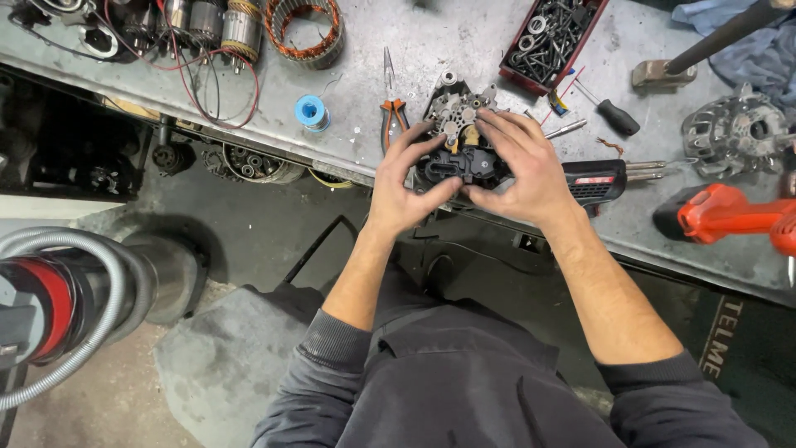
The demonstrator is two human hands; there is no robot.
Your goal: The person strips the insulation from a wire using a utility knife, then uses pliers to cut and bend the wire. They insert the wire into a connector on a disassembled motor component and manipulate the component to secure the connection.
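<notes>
At the far left of the worktop [464, 50] we see wound motor cores [220, 25] with red and black wires looping from them, and next to these a ring of copper windings [304, 31]. Further along lies a small blue spool [313, 111], then a pair of orange-handled pliers [391, 108]. Our left hand [404, 184] is curled around the near left side of a grey and black metal assembly [461, 133] that rests at the front edge of the worktop, thumb and fingers pressed to its black lower part. Our right hand [522, 166] grips the same assembly from the right, fingers spread over its top. Behind it stands a red tray [551, 41] of screws and washers. To the right lie a black-handled screwdriver [615, 116], a black soldering gun [599, 181], a grey cast housing [734, 133] and an orange power tool [730, 214].
</notes>
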